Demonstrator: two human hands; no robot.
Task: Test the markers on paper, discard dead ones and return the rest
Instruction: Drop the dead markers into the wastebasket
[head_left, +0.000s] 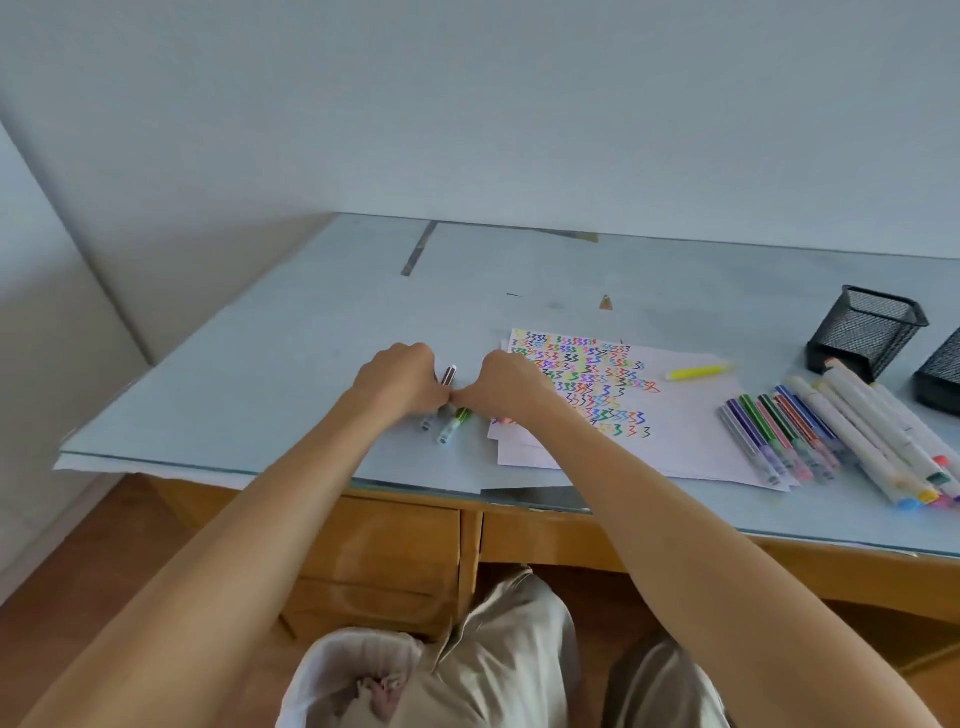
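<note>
With both hands, left (400, 382) and right (501, 387), curled over the few loose markers (453, 423) lying left of the scribbled paper (670, 415) (what each grips is hidden), I'd bunch them parallel first, then carry them to the mesh cup (862, 330).

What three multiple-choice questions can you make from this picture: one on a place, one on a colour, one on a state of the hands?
1. Where does the yellow marker lie?
A. on the scribbled paper
B. in the mesh holder
C. on the floor

2. What colour is the mesh holder?
A. white
B. black
C. red

3. What are the left hand and right hand doing?
A. resting on the lap
B. curled together over small markers
C. lifting the paper

Answers: 1 A, it lies alone near the sheet's far edge; 2 B, dark mesh; 3 B, both meet on the table, left of the paper.
</note>
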